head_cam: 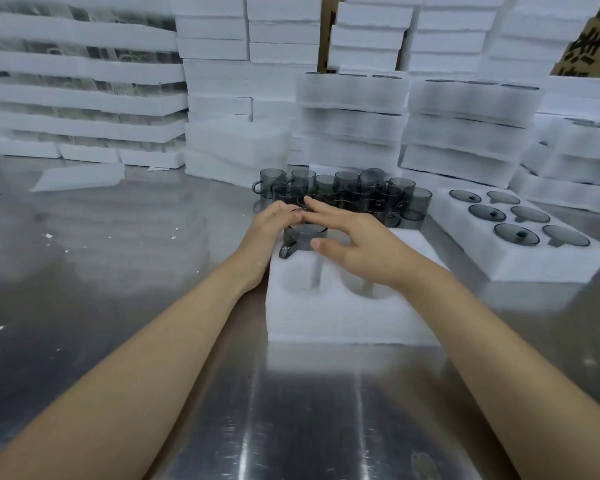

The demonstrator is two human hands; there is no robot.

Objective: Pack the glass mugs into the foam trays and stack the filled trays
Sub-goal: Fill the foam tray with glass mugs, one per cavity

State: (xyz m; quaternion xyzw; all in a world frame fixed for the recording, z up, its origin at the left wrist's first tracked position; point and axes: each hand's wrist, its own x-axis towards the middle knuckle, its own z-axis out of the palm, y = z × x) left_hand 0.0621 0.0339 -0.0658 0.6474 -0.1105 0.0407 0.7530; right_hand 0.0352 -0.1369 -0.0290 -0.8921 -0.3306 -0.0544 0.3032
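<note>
A white foam tray (347, 313) lies in front of me on the steel table, with two round pockets showing at its near side. A smoky grey glass mug (300, 239) sits partly sunk in a far-left pocket, its handle pointing toward me and left. My left hand (272, 226) curls round the mug's rim from the left. My right hand (352, 237) hovers over the tray with straight, spread fingers, its fingertips near the mug's rim. Behind the tray stands a cluster of several loose grey mugs (347, 192).
A filled foam tray (520, 258) with several mugs in its pockets lies to the right. Stacks of foam trays (354, 116) rise behind and to the left, with cardboard boxes (586, 46) at the back right. Foam crumbs dot the steel table (101, 271).
</note>
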